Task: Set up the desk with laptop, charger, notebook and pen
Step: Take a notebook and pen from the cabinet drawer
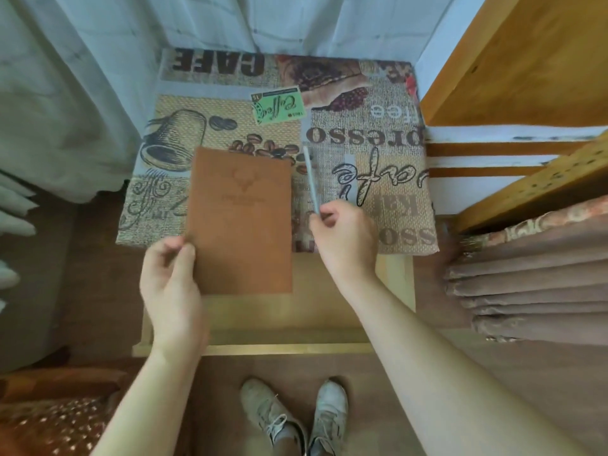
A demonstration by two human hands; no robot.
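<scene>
1. Around me: a white curtain point(82, 77) hangs at the back and left, a yellow wooden shelf unit point(526, 60) stands to my right with folded brown cloth point(526, 284) stacked beside it, and my two pale sneakers point(296, 419) stand on the floor below the bench point(394, 284).
2. The bench is small, of light wood, covered by a coffee-printed burlap-look cloth point(378, 143); nothing lies on the cloth ahead of the notebook.
3. I count one brown leather-look notebook point(241, 222) with a stamped deer head and one slim grey pen point(311, 179).
4. My left hand point(171, 278) pinches the notebook's lower left edge; the notebook sits over the bench's near edge.
5. My right hand point(345, 238) curls round the pen's near end, its tip pointing away over the cloth, just right of the notebook.
</scene>
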